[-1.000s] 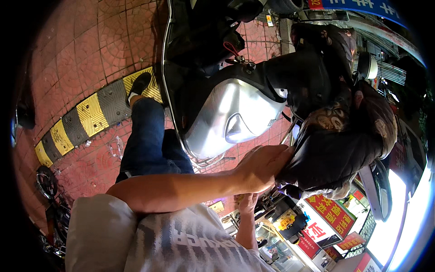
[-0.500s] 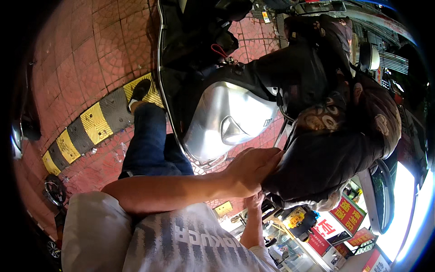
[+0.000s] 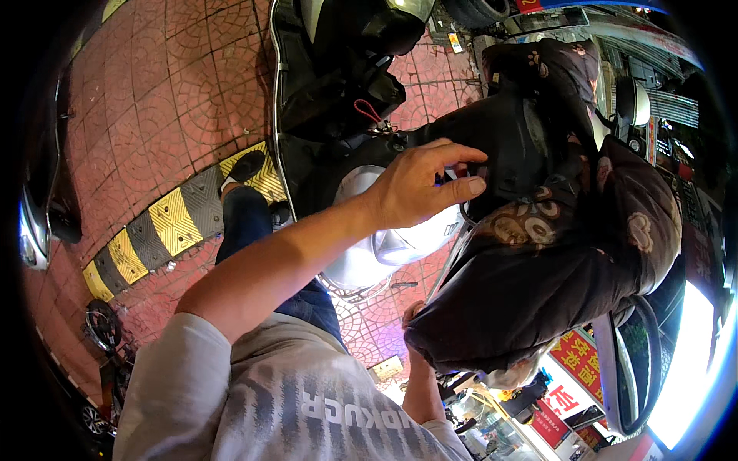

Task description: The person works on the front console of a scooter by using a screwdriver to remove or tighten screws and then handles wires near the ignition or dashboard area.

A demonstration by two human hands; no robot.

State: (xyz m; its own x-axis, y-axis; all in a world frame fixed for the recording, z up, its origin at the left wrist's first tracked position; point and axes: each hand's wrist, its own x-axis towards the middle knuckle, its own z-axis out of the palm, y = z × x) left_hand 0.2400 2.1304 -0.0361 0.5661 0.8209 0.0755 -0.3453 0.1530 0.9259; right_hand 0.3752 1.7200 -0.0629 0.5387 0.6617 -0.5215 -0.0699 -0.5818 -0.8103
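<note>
The thumb and forefinger of the left hand (image 3: 419,184) were held apart, with nothing seen between their tips. The other fingers were curled under and mostly hidden, so whether anything small was kept in them could not be told. That hand was poised over the glossy silver panel (image 3: 419,242) of a scooter, pointed toward the dark upper part of the vehicle; no contact could be made out. Of the right hand (image 3: 413,310), only the part at the edge of a padded cover (image 3: 492,300) was shown. The rest was hidden behind it, and whether the fingers were clamped on the cloth could not be told.

The cover, dark brown and printed with pale paw shapes, was draped over the front of the scooter, its nearest corner brought right up to the right hand. From these positions, the step in hand was judged to be the handling of that corner, with the left hand unoccupied by the cloth. For a two-handed hold, the left fingers would need to be brought down to the cover's edge and closed there, while the corner was steadied by the right.

Farther out, a red cord loop (image 3: 367,111) was seen beyond the left hand, and a round pale mirror (image 3: 642,104) past the cover. A yellow-and-black speed bump (image 3: 174,223) was laid across red paving (image 3: 169,84), and red shop signs (image 3: 576,361) were lit at the lower right.
</note>
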